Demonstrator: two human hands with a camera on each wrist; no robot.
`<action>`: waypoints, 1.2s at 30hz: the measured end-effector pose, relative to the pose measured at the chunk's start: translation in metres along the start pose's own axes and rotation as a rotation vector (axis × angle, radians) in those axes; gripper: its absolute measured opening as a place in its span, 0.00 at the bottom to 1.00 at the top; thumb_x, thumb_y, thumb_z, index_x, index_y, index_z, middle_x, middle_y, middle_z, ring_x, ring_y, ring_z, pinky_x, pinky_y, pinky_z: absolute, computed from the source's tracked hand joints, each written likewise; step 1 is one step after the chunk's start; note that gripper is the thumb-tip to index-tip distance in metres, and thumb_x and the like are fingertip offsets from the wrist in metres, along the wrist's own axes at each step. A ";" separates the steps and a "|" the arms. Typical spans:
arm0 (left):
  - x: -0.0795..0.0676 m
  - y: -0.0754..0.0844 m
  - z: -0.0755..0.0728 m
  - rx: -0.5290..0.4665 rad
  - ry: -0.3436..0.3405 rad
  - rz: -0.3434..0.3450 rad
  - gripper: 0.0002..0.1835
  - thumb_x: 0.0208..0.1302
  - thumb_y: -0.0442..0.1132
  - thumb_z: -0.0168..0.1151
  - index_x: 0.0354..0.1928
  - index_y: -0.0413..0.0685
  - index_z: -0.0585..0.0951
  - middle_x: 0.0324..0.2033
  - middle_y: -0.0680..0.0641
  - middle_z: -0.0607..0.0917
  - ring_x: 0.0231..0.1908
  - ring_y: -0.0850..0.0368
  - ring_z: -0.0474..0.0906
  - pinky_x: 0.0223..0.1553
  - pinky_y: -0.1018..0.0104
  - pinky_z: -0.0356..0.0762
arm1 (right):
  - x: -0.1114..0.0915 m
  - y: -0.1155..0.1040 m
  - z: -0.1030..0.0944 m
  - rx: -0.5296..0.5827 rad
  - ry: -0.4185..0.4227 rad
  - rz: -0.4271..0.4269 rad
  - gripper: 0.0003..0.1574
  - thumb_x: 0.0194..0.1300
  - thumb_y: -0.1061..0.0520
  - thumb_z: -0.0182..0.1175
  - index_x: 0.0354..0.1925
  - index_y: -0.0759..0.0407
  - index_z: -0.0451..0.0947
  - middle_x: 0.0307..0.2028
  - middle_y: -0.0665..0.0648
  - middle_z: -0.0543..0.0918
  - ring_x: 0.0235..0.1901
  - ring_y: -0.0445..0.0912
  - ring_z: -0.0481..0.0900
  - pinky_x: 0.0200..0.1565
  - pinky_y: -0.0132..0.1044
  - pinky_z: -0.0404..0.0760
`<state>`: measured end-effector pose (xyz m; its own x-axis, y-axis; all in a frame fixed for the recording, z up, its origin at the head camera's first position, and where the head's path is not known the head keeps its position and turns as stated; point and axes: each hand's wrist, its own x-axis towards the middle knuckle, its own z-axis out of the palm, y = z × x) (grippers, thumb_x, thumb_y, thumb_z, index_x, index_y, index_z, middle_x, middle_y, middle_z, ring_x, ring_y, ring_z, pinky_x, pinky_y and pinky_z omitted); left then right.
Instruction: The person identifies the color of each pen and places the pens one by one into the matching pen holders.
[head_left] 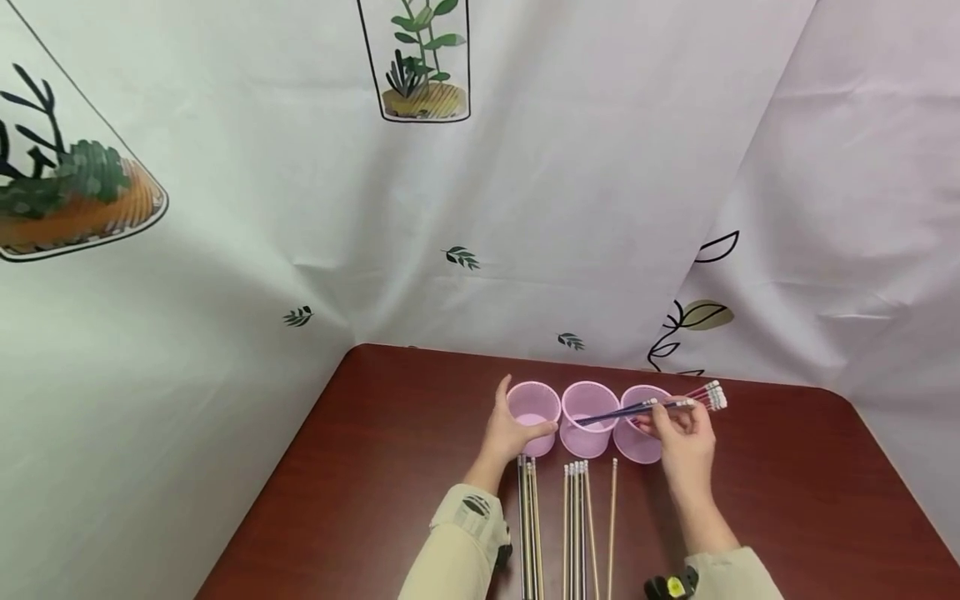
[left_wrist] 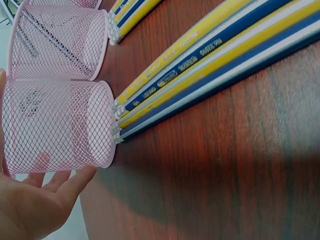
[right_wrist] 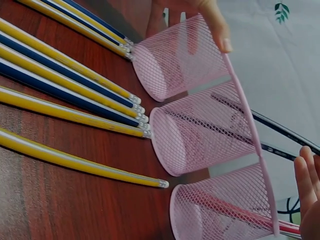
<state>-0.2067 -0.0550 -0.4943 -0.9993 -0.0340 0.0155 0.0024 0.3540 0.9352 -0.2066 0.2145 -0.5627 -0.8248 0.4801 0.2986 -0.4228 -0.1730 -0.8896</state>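
Three pink mesh pencil cups stand side by side on the table. My left hand holds the left cup, thumb at the near side and fingers on the outer side. Two dark blue pencils slant into the middle cup, white eraser ends up and leaning right. At their upper ends, my right hand pinches them above the right cup. Several red pencils lean in that right cup, their eraser ends partly behind the right fingers.
Yellow and blue pencils lie on the brown table in a left group and a middle group, erasers toward the cups. A single yellow pencil lies apart on the right. White patterned cloth hangs behind the table.
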 end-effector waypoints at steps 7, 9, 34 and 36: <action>-0.002 -0.002 0.004 -0.063 0.021 0.012 0.55 0.33 0.41 0.80 0.66 0.44 0.59 0.53 0.38 0.74 0.51 0.43 0.72 0.53 0.50 0.70 | -0.006 0.010 0.009 -0.060 0.032 0.031 0.19 0.55 0.59 0.67 0.41 0.66 0.70 0.31 0.66 0.81 0.24 0.51 0.83 0.28 0.40 0.80; -0.001 -0.002 0.004 -0.071 0.012 0.011 0.53 0.34 0.40 0.79 0.65 0.43 0.60 0.53 0.38 0.74 0.51 0.43 0.72 0.53 0.51 0.70 | -0.008 0.010 0.013 -0.087 0.040 0.064 0.20 0.54 0.57 0.68 0.40 0.65 0.71 0.30 0.65 0.81 0.24 0.50 0.83 0.27 0.40 0.80; 0.004 -0.004 0.007 -0.113 0.001 0.015 0.52 0.36 0.37 0.78 0.65 0.41 0.58 0.55 0.36 0.72 0.54 0.40 0.69 0.56 0.47 0.66 | -0.035 -0.098 0.074 -0.363 0.061 0.408 0.18 0.58 0.58 0.64 0.37 0.70 0.68 0.18 0.52 0.82 0.14 0.41 0.79 0.23 0.40 0.81; 0.004 -0.004 0.006 -0.115 0.002 0.011 0.53 0.36 0.37 0.78 0.65 0.41 0.58 0.55 0.37 0.71 0.54 0.40 0.69 0.56 0.47 0.66 | -0.037 -0.096 0.072 -0.386 0.056 0.387 0.19 0.58 0.57 0.64 0.36 0.69 0.67 0.17 0.49 0.81 0.13 0.40 0.79 0.22 0.38 0.81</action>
<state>-0.2112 -0.0507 -0.5004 -0.9991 -0.0325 0.0266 0.0178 0.2452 0.9693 -0.1629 0.1518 -0.4633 -0.8668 0.4913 -0.0854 0.0851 -0.0231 -0.9961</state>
